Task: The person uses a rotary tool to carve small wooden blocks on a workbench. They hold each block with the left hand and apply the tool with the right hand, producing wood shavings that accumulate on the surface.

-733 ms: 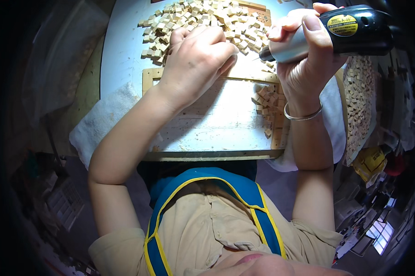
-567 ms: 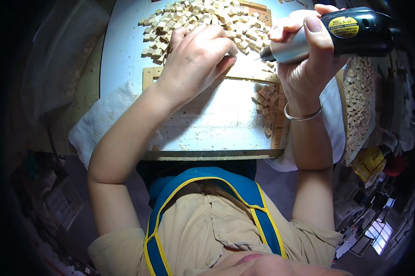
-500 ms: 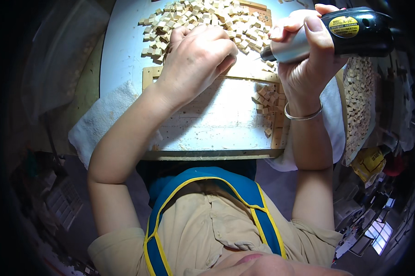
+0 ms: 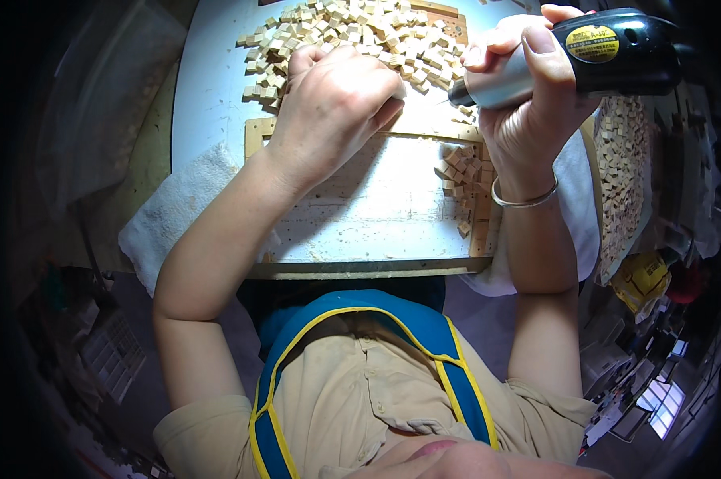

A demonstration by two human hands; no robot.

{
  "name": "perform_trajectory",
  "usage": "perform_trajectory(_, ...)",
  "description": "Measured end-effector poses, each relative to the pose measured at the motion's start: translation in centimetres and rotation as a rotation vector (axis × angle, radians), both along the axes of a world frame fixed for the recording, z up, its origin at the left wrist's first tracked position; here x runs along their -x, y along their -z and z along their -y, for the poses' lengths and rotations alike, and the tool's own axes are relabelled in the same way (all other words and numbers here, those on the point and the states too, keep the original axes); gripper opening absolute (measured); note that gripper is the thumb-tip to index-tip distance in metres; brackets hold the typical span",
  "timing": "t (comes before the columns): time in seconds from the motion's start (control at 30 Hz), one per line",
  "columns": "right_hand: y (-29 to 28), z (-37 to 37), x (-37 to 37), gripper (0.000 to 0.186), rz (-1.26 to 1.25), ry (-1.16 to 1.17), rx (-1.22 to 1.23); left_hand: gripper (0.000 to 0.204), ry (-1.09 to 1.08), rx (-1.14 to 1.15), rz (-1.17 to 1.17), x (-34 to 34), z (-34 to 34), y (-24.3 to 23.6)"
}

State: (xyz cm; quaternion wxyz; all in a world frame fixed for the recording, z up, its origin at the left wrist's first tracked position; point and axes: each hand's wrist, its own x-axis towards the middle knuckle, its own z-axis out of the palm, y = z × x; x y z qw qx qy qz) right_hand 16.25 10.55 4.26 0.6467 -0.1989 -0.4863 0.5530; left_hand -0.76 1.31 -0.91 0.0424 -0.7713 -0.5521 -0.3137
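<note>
My left hand is curled, fingers pinched at the near edge of a pile of small pale wooden cubes; whatever it holds is hidden. My right hand grips a black and silver handheld powered tool with a yellow label, its thin bit pointing left toward my left fingertips, with a small gap visible. Beneath my hands lies a wooden frame on a white board, with more cubes in its upper right corner.
White cloths lie at both sides of the board. Many more cubes are spread on the far right, near a yellow bag. A translucent plastic sheet hangs or lies at the left. A wooden tray sits behind the pile.
Both hands have shifted slightly to the left, the tool moving with my right hand. My left fingers stay curled and my right hand keeps its grip.
</note>
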Motion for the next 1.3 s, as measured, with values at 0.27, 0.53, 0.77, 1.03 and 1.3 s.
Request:
perform_trajectory(0.27,-0.7,1.1,0.0,0.055,-0.019,-0.063,0.035,0.043,0.078,0.043,0.211,-1.3,1.1,-0.3)
perform_trajectory(0.53,4.1,2.3,-1.1,0.065,0.05,-0.219,0.035,0.05,0.047,0.205,0.456,-1.3,1.0,0.5)
perform_trajectory(0.77,3.2,3.2,-0.9,0.063,0.202,-0.162,0.073,0.045,0.107,0.179,0.54,-1.5,0.8,0.2)
perform_trajectory(1.03,5.0,2.4,-1.2,0.067,0.11,-0.161,0.024,0.056,0.093,0.169,0.569,-1.8,0.6,0.4)
perform_trajectory(1.3,5.0,2.2,-1.1,0.069,0.107,-0.246,-0.004,0.052,0.086,0.099,0.488,-1.9,0.6,0.5)
